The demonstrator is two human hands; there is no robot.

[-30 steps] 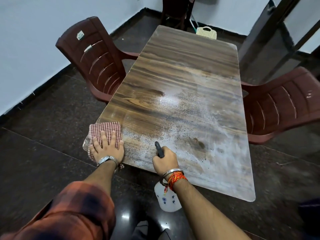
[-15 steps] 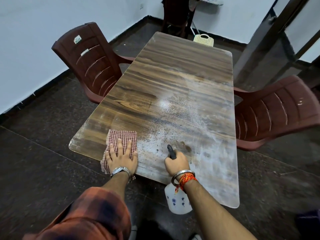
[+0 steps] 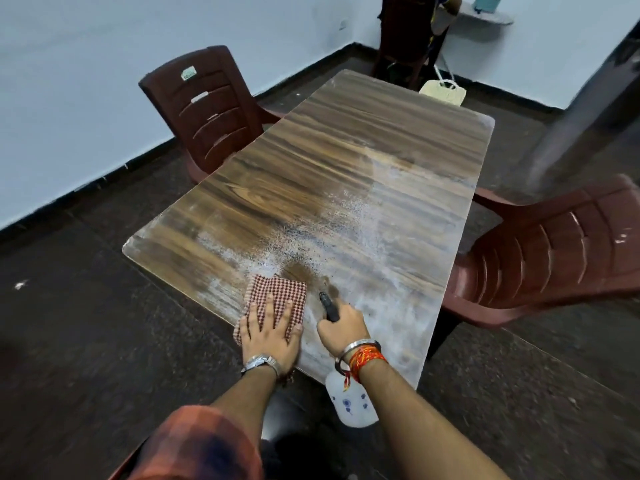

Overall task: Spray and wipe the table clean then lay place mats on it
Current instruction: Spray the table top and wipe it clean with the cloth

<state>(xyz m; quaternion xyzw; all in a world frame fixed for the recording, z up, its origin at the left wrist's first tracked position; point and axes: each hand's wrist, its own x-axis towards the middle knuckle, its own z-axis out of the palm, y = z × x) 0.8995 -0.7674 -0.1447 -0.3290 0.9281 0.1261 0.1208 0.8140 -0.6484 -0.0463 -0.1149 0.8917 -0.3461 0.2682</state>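
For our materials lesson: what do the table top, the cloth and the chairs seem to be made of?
Table top: probably wood-grain laminate, smooth and slightly glossy; streaky printed-looking grain and glare.
Cloth: woven fabric, matt; red-and-white checks, soft folded edge.
Chairs: likely moulded plastic, maroon with a faint sheen; slotted one-piece backs.

Plain home dining room, wood-grain table [image 3: 346, 161], maroon plastic chairs [image 3: 207, 112], dark stone floor [image 3: 86, 323], pale walls [image 3: 86, 64]
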